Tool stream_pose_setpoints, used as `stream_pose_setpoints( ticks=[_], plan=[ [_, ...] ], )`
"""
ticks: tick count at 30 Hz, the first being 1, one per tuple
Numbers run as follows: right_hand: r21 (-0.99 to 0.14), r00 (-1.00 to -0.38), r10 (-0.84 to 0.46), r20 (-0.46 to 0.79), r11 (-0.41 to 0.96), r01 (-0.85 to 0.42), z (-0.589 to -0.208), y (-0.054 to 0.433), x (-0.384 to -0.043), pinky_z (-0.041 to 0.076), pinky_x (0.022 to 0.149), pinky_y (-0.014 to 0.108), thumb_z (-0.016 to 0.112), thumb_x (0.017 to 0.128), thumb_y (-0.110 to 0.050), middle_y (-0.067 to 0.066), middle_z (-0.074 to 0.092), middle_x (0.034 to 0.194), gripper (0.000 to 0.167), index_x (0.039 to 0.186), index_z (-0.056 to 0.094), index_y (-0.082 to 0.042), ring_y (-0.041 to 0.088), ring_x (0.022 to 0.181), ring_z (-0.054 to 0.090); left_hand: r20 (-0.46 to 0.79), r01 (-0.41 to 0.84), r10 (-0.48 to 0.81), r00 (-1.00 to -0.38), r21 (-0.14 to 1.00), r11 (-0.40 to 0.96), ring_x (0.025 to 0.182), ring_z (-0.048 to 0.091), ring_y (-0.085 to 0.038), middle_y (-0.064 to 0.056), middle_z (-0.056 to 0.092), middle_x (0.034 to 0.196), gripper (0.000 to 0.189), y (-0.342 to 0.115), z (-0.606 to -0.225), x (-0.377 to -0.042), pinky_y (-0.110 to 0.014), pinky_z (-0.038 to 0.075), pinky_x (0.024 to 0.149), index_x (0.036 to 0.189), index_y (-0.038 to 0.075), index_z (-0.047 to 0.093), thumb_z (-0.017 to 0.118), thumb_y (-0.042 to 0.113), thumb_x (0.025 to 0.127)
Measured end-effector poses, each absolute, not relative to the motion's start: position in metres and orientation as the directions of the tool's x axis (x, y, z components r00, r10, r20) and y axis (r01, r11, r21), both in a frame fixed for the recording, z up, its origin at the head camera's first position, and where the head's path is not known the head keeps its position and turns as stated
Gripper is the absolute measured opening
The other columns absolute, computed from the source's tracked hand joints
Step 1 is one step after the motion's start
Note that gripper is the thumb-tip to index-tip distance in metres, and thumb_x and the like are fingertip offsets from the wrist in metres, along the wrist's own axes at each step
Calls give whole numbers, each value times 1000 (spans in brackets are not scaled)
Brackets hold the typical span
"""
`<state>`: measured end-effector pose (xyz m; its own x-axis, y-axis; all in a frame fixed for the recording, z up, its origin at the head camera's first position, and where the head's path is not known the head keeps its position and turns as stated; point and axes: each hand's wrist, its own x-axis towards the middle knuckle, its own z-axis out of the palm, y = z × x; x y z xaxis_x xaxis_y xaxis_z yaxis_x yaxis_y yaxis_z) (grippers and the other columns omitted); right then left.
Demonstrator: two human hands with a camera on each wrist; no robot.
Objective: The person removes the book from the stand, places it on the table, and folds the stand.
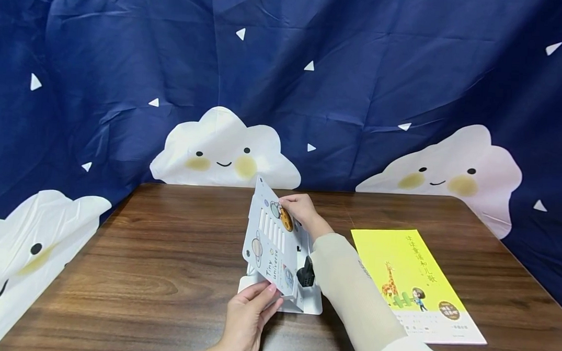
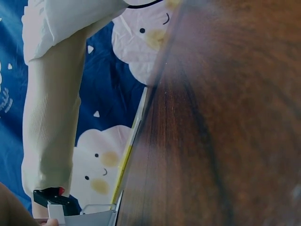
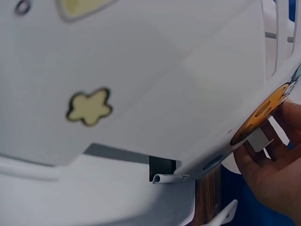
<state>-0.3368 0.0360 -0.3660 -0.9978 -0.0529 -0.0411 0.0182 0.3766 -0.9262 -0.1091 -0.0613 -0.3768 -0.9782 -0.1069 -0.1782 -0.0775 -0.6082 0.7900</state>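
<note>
A white book stand (image 1: 270,238) printed with planets and "Tiny universe" stands in the middle of the table, its panel tilted up over a flat base (image 1: 314,302). My left hand (image 1: 247,320) pinches the panel's near lower edge between thumb and fingers. At the panel's right edge, by the orange planet picture, my right hand (image 1: 303,212) grips it; the right wrist view shows the fingers (image 3: 277,162) curled behind that edge. A white folded slot and a yellow star (image 3: 89,107) show close up there.
To the right lies a yellow children's book (image 1: 399,275) with a giraffe on its cover, partly behind my right sleeve (image 1: 356,289). The brown wooden table (image 1: 154,264) ends at a dark blue cloth (image 1: 341,94) with clouds. My right wrist has a black device (image 1: 306,273).
</note>
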Motion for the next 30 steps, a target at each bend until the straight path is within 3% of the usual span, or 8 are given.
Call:
stream_pose_setpoints(
  ticks=[7, 21, 30],
  plan=[
    [-938, -995, -73, -69, 344, 39, -360, 38, -333, 44, 70, 25, 57, 84, -14, 8, 61, 96, 20, 98, 65, -3, 16, 79, 53, -183, -78, -111, -977, 787, -612, 79, 59, -17, -11, 59, 85, 12, -61, -376, -108, -32, 47, 75, 91, -10, 57, 54, -7, 80],
    [-944, -996, -77, -45, 328, 18, -362, 37, -335, 44, 65, 22, 57, 83, -13, 8, 61, 95, 20, 98, 65, -2, 13, 73, 53, -185, -73, -120, -975, 782, -619, 78, 59, -17, -12, 59, 82, 8, -60, -376, -107, -33, 46, 77, 86, -4, 59, 54, -6, 80],
    [-941, -994, -92, -54, 339, 20, -361, 34, -331, 44, 69, 25, 57, 84, -16, 6, 61, 97, 20, 98, 66, -4, 16, 79, 53, -186, -74, -122, -975, 789, -610, 79, 59, -18, -14, 60, 84, 15, -58, -377, -107, -33, 46, 76, 94, -12, 55, 53, -6, 81]
  ],
)
